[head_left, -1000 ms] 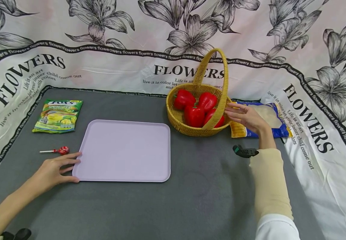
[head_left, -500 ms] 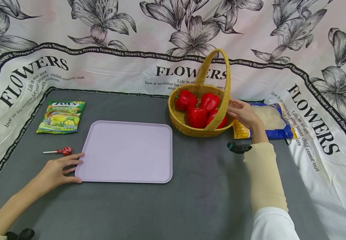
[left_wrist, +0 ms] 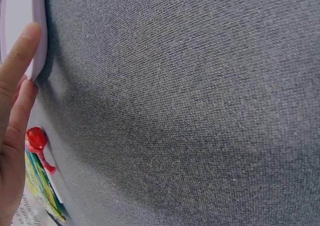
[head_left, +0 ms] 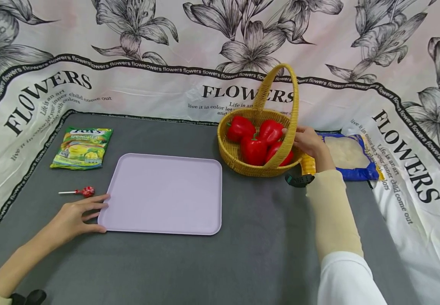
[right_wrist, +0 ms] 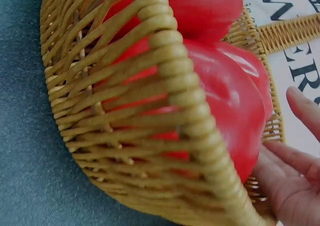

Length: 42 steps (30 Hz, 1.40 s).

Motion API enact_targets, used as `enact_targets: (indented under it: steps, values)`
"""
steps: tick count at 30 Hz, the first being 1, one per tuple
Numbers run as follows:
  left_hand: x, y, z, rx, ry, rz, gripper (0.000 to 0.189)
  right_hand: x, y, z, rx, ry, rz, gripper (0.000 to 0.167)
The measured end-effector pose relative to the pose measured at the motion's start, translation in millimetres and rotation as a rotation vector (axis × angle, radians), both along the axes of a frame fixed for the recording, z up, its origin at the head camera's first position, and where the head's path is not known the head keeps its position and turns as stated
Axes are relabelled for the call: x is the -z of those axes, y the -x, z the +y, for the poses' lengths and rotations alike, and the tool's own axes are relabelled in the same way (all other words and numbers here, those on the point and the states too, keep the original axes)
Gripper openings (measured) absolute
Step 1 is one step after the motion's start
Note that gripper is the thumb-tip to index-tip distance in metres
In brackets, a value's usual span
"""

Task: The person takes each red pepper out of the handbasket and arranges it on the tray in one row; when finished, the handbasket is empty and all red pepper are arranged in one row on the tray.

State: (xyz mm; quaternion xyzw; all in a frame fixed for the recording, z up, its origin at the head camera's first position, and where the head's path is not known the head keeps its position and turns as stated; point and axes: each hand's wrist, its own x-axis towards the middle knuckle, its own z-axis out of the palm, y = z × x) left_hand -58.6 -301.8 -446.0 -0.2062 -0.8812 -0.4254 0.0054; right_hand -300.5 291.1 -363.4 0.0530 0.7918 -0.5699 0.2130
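Observation:
My left hand (head_left: pixel 69 216) rests at the left end of a lilac tray (head_left: pixel 162 195), its fingertips along the tray's edge and the thumb at the near corner. In the left wrist view, fingers (left_wrist: pixel 20 56) touch the tray's rim (left_wrist: pixel 40 36). My right hand (head_left: pixel 310 142) is at the right side of a yellow wicker basket (head_left: pixel 235 164) with a tall handle. Several red bell peppers (head_left: pixel 253 151) lie inside it. In the right wrist view, the right fingers (right_wrist: pixel 272 173) reach over the rim beside a pepper (right_wrist: pixel 225 101), with the thumb raised apart.
A green and yellow Fox's candy bag (head_left: pixel 82 149) lies at the back left, with a red lollipop (head_left: pixel 87 192) in front of it. A blue and yellow packet (head_left: pixel 357 169) lies right of the basket, partly behind my right arm. A floral cloth (head_left: pixel 147 93) rises behind the grey table (head_left: pixel 189 267).
My right hand has moved left from beside the basket, and its fingers now reach in behind the handle. The left hand stays at the tray. The whole view has shifted slightly.

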Motion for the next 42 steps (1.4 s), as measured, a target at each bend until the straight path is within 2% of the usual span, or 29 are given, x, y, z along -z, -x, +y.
enact_targets:
  steps: [2, 5, 9, 12, 17, 25, 35, 42]
  values:
    - [0.2, 0.1, -0.5, -0.002, 0.015, 0.006, 0.063, 1.1, 3.3, -1.4, 0.004, -0.024, -0.016, 0.061]
    - [0.3, -0.1, -0.9, -0.004, 0.021, 0.006, 0.063, 3.0, 6.1, -4.0, 0.050, 0.008, -0.044, 0.048]
    - [0.4, 0.2, -1.8, 0.001, 0.026, -0.002, 0.063, 5.1, 8.3, -7.8, 0.145, 0.177, -0.084, 0.025]
    - [0.8, 0.6, -1.8, -0.004, 0.035, -0.008, 0.064, 5.9, 10.4, -11.7, 0.177, 0.278, -0.107, 0.018]
    - [1.5, 0.1, -1.1, -0.006, 0.048, -0.011, 0.065, 8.0, 12.6, -18.9, 0.195, 0.357, -0.148, 0.033]
    - [2.4, -0.7, -0.5, -0.004, 0.042, 0.004, 0.064, 11.0, 11.6, -21.8, 0.248, 0.487, -0.251, 0.029]
    - [4.2, -0.8, -2.0, -0.001, 0.024, 0.024, 0.064, 17.6, 14.7, -18.6, 0.250, 0.501, -0.270, 0.033]
    - [4.7, -0.7, -1.2, 0.009, 0.004, 0.026, 0.064, 20.3, 16.5, -19.1, 0.242, 0.448, -0.251, 0.036]
